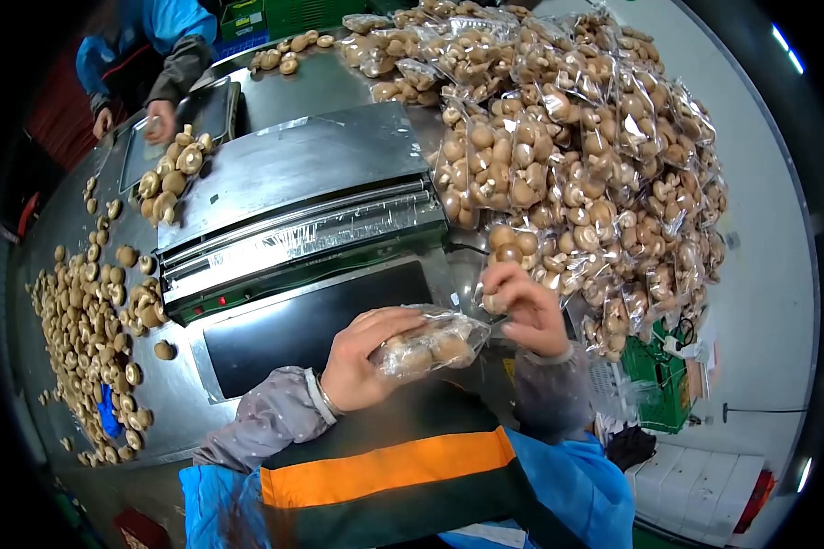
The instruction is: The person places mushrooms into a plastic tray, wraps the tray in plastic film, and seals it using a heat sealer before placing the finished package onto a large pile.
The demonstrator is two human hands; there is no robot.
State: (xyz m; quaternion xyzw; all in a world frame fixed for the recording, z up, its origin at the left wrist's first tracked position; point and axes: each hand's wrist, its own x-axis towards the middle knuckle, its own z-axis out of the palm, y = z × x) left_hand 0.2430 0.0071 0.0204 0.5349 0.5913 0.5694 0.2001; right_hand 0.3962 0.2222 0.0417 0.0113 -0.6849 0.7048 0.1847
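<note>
My left hand (366, 359) is closed around a clear film-wrapped pack of mushrooms (435, 348) in front of my body. Brown caps show through the shiny, wrinkled film. To the right of the pack is my right hand (533, 316), raised beside the heap of wrapped mushroom packs (577, 174). Its fingers are bent and its thumb stands apart from them; I see nothing clearly gripped there. Just beyond the left hand lies the dark flat plate (316, 320) of a film-wrapping machine (293, 174), which has a film roll across it and a small red light.
Loose mushrooms (82, 311) cover the left of the steel table (178, 389), with a blue item (109, 412) among them. Across the table, a co-worker's hand (160, 121) is over a tray scale beside more mushrooms (174, 178). A green crate (659, 380) stands low at right.
</note>
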